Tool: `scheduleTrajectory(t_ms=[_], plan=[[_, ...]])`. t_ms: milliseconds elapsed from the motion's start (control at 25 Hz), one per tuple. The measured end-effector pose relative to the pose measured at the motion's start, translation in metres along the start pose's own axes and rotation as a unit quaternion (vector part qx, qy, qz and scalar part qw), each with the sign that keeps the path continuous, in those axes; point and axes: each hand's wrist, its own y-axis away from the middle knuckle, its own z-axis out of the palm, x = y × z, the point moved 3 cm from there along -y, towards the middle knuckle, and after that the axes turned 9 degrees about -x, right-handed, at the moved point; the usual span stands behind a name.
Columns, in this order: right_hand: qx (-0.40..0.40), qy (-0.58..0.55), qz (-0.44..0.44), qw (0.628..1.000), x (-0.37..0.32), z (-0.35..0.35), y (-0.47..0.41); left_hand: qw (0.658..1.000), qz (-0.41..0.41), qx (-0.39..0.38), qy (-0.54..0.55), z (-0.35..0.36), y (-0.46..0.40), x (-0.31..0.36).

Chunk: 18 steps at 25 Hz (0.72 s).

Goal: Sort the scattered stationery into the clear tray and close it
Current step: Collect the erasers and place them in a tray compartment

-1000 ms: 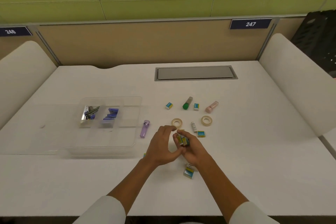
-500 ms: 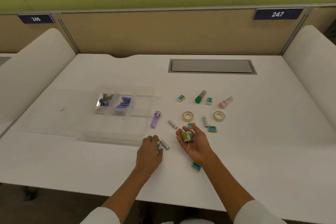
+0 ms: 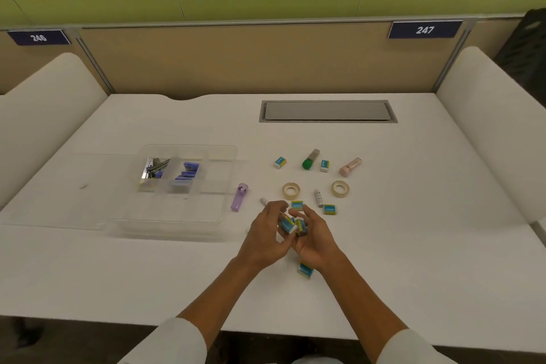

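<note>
Right hand [image 3: 313,241] cupped palm-up, holding a few erasers [image 3: 301,226]. Left hand [image 3: 266,235] fingers pinch another eraser [image 3: 288,224] against that pile. Clear tray [image 3: 177,216] open at 9 o'clock of the hands; loose tape rolls [image 3: 291,190] at 12 o'clock.

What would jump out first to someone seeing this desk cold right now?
The two hands meeting at the near centre, the right hand cupping a clutch of small blue erasers while the left hand pinches at them. Next, the loose stationery scattered beyond them, and the clear tray open to the left, only two back compartments filled.
</note>
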Motion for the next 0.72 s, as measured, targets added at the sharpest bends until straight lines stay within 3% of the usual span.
scheduleTrajectory(t_ms=[280, 520, 720], plan=[[0.044, -0.065, -0.074, 0.994, -0.033, -0.026, 0.023, 0.997, 0.078, 0.001, -0.024, 0.024, -0.003, 0.021], [0.072, -0.104, -0.117, 0.985, -0.046, -0.059, 0.038, 0.979, 0.046, -0.127, -0.153, 0.05, 0.018, 0.007], [0.072, -0.116, -0.112, 0.984, -0.042, -0.065, 0.04, 0.979, 0.001, -0.135, -0.15, 0.056, 0.017, 0.007]])
